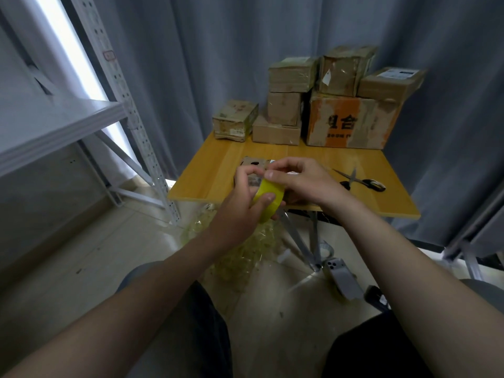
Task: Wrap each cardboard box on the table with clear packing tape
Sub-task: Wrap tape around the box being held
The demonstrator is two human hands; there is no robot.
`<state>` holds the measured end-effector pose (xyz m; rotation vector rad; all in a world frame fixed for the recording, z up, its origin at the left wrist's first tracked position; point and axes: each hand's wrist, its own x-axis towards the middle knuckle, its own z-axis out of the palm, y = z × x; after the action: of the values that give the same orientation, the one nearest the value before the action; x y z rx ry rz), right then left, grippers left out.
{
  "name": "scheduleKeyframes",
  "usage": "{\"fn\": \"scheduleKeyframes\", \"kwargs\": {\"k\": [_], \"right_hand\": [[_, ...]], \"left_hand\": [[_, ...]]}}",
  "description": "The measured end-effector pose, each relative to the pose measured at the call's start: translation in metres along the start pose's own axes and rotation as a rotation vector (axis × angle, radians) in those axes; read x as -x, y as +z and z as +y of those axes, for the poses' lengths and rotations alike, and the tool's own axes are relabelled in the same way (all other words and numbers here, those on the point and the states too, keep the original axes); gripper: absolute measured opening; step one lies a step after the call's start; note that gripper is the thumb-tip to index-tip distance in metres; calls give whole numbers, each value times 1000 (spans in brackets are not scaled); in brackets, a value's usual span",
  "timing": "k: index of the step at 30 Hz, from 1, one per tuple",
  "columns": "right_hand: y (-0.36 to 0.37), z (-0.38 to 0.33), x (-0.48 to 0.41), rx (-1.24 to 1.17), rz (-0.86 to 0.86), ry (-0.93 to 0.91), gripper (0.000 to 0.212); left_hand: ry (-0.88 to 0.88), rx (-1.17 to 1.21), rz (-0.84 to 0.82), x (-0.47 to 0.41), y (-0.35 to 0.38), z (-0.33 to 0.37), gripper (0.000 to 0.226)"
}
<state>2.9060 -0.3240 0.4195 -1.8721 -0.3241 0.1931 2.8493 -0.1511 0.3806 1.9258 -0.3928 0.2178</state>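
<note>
While the left hand point(237, 203) grips the yellowish roll of clear packing tape point(272, 188) above the near edge of the yellow wooden table point(207, 170), the right hand point(300, 181) pinches thumb and forefinger at the roll's upper rim. Just behind both hands, partly hidden, lies a small brown cardboard box point(252, 162). At the back, the large orange-printed cardboard box point(351, 121) bears black characters, one reading "合". Its smaller print is too blurred to read.

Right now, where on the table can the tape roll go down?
Bare wood between the small box and the table's left edge; front right corner past the scissors. Crowded: stacked boxes along the back; left hand gripping the tape roll and right hand at front centre.
</note>
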Motion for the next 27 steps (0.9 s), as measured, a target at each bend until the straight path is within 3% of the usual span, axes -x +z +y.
{"fn": "scheduleKeyframes", "kwargs": {"k": [5,9,13,20,27], "right_hand": [[2,-4,6,42,0,30,43],[6,0,7,-27,12,64,32],[15,16,10,75,124,-5,22],[27,67,19,139,221,-65,25],[30,90,20,139,179,-41,24]], "left_hand": [[46,-227,76,-7,5,-14,43],[48,-286,38,-15,11,-19,47],[56,-267,33,-9,25,-25,48],[48,-188,-1,3,43,-60,48],[114,-280,-18,17,51,-90,54]]}}
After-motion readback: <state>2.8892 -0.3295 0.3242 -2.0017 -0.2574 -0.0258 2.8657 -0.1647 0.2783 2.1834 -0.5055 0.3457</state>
